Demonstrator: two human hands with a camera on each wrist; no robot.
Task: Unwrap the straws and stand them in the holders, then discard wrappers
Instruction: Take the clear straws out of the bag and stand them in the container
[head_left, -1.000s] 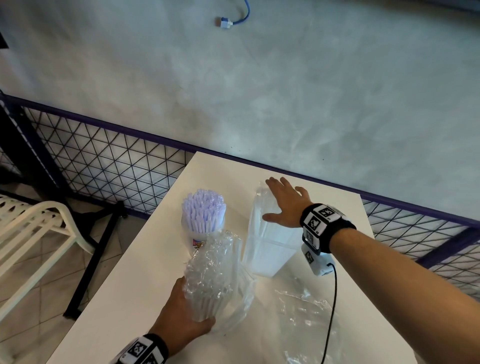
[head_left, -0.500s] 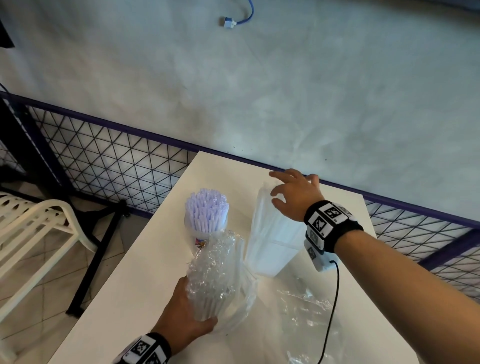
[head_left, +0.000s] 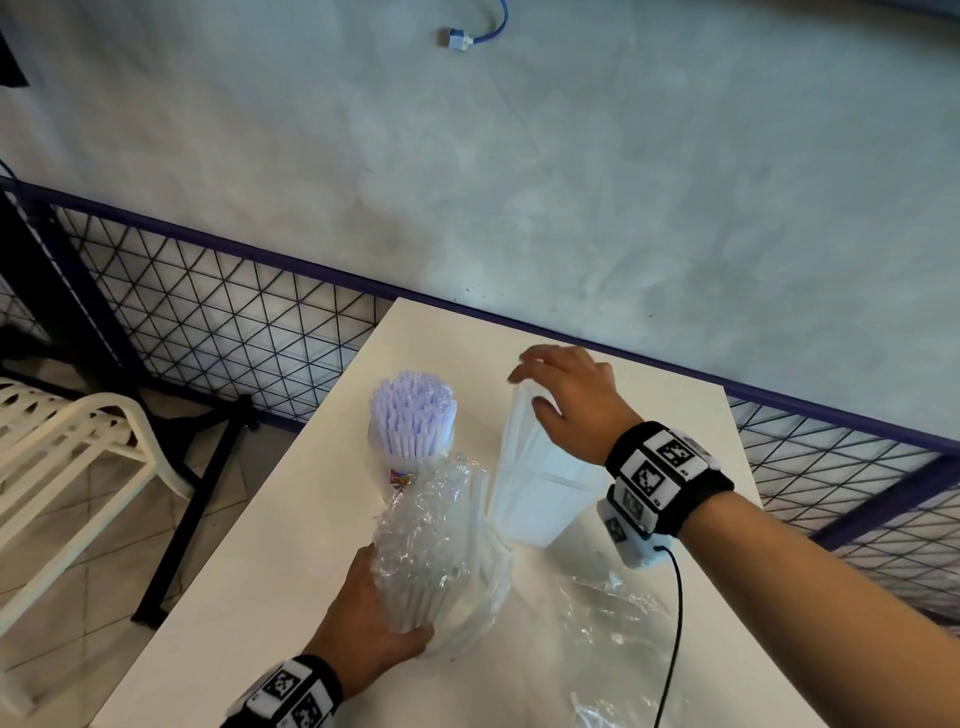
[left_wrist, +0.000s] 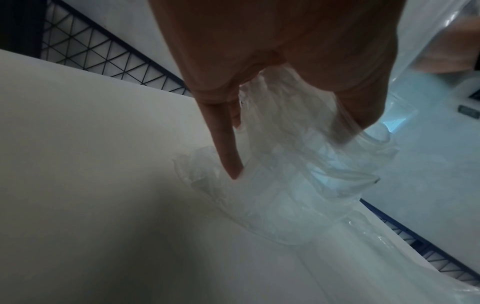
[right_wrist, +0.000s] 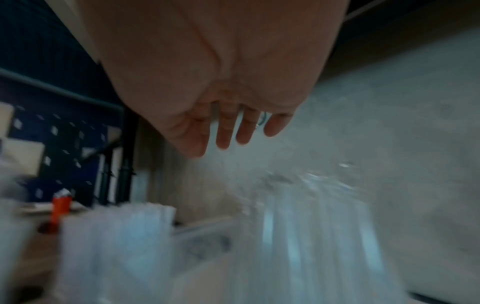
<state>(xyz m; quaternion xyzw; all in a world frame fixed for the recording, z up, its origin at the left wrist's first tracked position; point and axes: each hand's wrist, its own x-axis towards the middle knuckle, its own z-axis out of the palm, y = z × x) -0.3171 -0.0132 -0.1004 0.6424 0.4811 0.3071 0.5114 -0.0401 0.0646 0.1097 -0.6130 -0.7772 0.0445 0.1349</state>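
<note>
My left hand (head_left: 387, 618) grips an upright bundle of white straws (head_left: 431, 561) still in its crinkled clear wrapper, near the table's front; the left wrist view shows the fingers (left_wrist: 228, 148) curled round that plastic (left_wrist: 298, 185). A tall clear pack of straws (head_left: 535, 483) stands behind it. My right hand (head_left: 563, 400) hovers at that pack's top with relaxed fingers (right_wrist: 226, 133), holding nothing. A holder (head_left: 400, 467) full of pale purple straws (head_left: 413, 421) stands to the left of the pack.
The white table (head_left: 270, 587) carries loose clear wrappers (head_left: 608, 623) at the front right. A black cable (head_left: 672, 623) hangs from my right wrist. A purple mesh fence (head_left: 208, 322) runs behind the table, and a white chair (head_left: 78, 467) stands on the left.
My right hand lifted off the tall pack, where it lay flat, and now hovers at its top with fingers bent. My left hand still holds the wrapped bundle.
</note>
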